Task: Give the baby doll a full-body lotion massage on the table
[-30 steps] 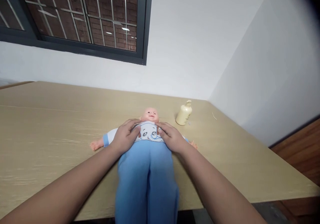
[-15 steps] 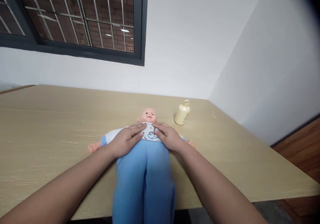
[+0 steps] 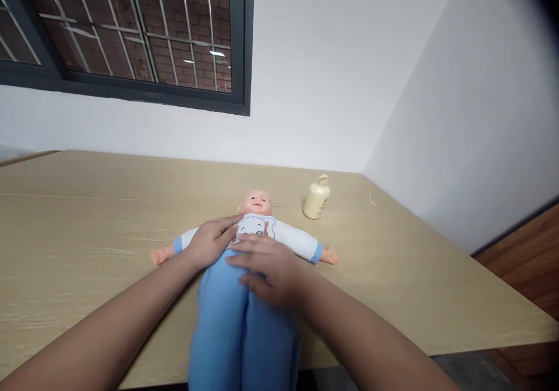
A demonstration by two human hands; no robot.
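Note:
A baby doll point(image 3: 255, 203) lies on its back on the wooden table, head toward the wall and arms spread out. It wears a white top point(image 3: 294, 237) with blue cuffs and a cartoon print, and blue trousers point(image 3: 222, 315) whose legs reach past the table's near edge. My left hand point(image 3: 215, 242) rests flat on the left side of the doll's chest, fingers stretched out. Over the doll's waist is my right hand point(image 3: 273, 267), slightly blurred, fingers spread apart and holding nothing; whether it touches the cloth I cannot tell. It covers part of the print.
A cream pump bottle point(image 3: 317, 198) stands upright to the right of the doll's head. Farther right lies a thin pale strand point(image 3: 372, 200) on the table point(image 3: 109, 204). White walls point(image 3: 327, 88) close off the back and right, with a barred window point(image 3: 144, 35) at upper left.
My right hand has moved from the right side of the doll's chest down and left to its waist, uncovering the doll's sleeve. My left hand stays on the chest.

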